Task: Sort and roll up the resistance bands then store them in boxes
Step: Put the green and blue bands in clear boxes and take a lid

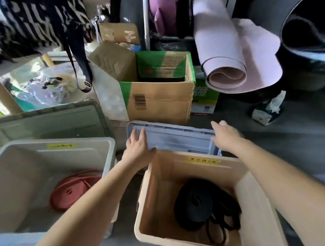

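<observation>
Storage corner, floor level. Item 1: beige plastic box [162, 189], open-topped, smooth straight walls, yellow paper label [203, 161] on its far rim, writing too blurred to read; inside, black resistance bands [206, 205], flat rubber strips coiled into a roll with loose loops trailing toward the near wall. Item 2: pale grey plastic box [14, 179] just to the left, a second yellow label [61, 146] on its far rim; inside, salmon-red bands [74, 189] coiled flat. Item 3: blue-grey ribbed plastic lid [178, 139], wedged between the beige box and an open cardboard carton [160, 98] with green print and a barcode, which stands close behind it. Left hand [138, 149]: fingers straight and flat on the lid's left end, thumb spread along its near edge. Right hand [225, 136]: at the lid's right corner, motion-blurred; its hold cannot be told. Surroundings: a grey lid [49, 120] propped behind the grey box; a loosely rolled pale pink foam mat [230, 61] leaning at right; a tissue pack [267, 112] on the dark floor [272, 135]; a black-and-white patterned bag [37, 20] hanging upper left.
</observation>
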Tool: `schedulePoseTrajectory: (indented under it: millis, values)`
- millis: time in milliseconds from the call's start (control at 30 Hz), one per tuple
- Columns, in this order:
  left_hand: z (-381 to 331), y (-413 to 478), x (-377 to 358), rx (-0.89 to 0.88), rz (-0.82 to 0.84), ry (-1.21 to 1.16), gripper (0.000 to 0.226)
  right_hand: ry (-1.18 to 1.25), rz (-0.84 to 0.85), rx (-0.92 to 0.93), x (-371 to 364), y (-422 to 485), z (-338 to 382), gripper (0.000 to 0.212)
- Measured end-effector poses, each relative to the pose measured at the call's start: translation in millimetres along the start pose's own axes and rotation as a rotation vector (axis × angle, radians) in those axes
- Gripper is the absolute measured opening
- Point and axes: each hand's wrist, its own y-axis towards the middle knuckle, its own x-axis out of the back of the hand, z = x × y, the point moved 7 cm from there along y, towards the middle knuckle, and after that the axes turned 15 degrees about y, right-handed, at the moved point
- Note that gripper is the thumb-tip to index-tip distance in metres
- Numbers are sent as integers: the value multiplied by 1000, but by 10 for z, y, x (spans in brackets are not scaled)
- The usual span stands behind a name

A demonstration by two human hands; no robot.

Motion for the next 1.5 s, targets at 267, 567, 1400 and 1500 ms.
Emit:
schedulePoseTrajectory:
  millis: [267,567,1400,1500]
  values:
    - [-5,28,424,-22,-201,72,81,-75,-136,158,119,-360,81,23]
    - [-190,-280,687,-291,-308,326,38,-34,-474,750,694,-1004,-199,38]
    - [327,-1259,-268,224,-53,-90,31,212,-196,555,46,-1781,-1333,46]
    - [415,-1403,-274,207,-63,-44,35,495,52,-4,-152,-1562,-1594,83]
